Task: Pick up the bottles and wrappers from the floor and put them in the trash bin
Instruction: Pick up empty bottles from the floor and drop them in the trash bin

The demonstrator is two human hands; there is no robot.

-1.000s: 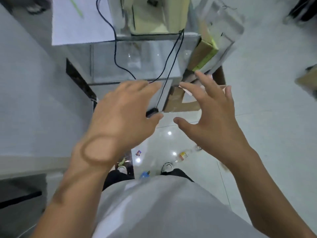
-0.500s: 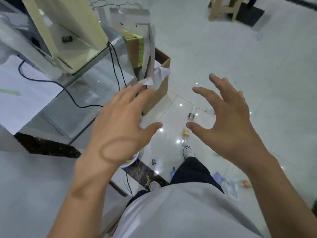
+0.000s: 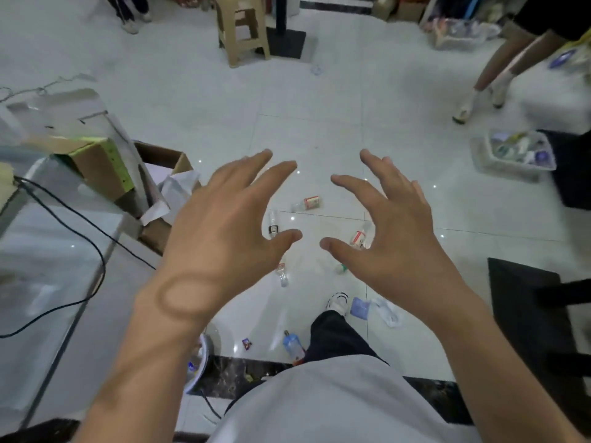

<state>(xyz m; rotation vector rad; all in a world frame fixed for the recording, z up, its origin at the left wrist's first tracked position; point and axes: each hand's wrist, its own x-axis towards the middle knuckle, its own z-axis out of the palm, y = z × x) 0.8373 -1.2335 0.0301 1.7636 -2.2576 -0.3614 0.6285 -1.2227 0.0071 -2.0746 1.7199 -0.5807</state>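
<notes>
My left hand [image 3: 224,225] and my right hand [image 3: 383,231] are raised side by side in front of me, fingers spread, holding nothing. Far below them several small clear bottles lie on the white tiled floor: one with a red label [image 3: 307,203], one with a dark label [image 3: 273,223], one partly behind my right thumb [image 3: 357,238], and one near my left thumb [image 3: 282,274]. A blue bottle [image 3: 292,345] lies by my leg. Wrappers lie near my shoe: a blue one [image 3: 359,308], a white one [image 3: 388,311], a small dark one [image 3: 247,343]. A round bin [image 3: 204,350] shows behind my left forearm.
A glass-topped table [image 3: 57,238] with a black cable stands at left, with open cardboard boxes [image 3: 160,187] beside it. A tan stool [image 3: 241,27] is at the back. Another person's legs [image 3: 492,75] and a clear basket [image 3: 518,155] are at right, black furniture [image 3: 531,314] below.
The view has swung from the table out over the floor, so more bottles, wrappers and the far room show. Both hands stay raised and spread, empty.
</notes>
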